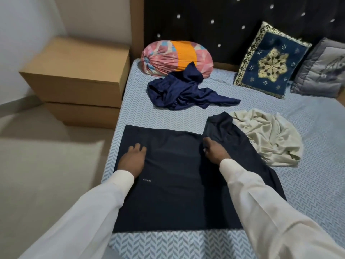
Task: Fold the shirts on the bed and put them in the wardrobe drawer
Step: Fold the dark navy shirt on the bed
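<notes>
A dark navy shirt (173,184) lies spread flat on the near part of the bed (145,113). My left hand (132,159) presses flat on its left side, fingers straight. My right hand (214,151) rests on the shirt at the base of the right sleeve (224,126), fingers curled on the cloth. Farther back lies a crumpled blue shirt (184,92). A crumpled cream shirt (268,137) sits to the right, touching the sleeve.
A pink and orange bolster (168,58) lies by the dark headboard (214,19). A blue and gold cushion (270,60) and a grey cushion (321,70) lean at the back right. Two stacked cardboard boxes (80,75) stand on the floor left of the bed.
</notes>
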The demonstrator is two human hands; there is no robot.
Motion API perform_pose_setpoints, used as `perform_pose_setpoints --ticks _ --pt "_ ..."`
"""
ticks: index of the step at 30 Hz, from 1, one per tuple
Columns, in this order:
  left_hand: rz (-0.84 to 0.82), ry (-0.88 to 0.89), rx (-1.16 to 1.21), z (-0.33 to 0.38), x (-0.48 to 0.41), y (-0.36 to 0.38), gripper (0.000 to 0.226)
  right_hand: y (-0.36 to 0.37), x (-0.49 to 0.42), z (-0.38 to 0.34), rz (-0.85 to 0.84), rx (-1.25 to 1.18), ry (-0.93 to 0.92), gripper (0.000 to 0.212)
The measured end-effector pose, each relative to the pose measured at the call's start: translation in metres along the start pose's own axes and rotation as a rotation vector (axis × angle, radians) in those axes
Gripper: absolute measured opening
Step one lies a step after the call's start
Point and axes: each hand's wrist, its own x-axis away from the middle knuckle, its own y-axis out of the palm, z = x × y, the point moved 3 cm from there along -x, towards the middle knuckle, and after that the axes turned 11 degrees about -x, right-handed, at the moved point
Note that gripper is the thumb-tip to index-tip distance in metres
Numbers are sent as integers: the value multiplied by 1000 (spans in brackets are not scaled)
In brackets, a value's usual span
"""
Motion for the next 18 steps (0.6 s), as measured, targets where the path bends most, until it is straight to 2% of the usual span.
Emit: perform_pose_setpoints --ticks 3,7,12,15,18 --pt "-83 9 34 -9 -34 -5 57 -10 -38 -3 -11 23 45 55" --pt "-212 -39 94 -29 -78 -8 73 -7 -69 -4 -40 111 132 44" --pt "-202 -98 57 -52 -121 -19 57 3 -95 6 -17 152 194 25" --pt "-193 -154 93 -58 -134 -18 48 10 -102 11 21 202 205 24" --pt "-272 -201 129 -59 -137 -20 45 13 -96 11 64 213 185 24"
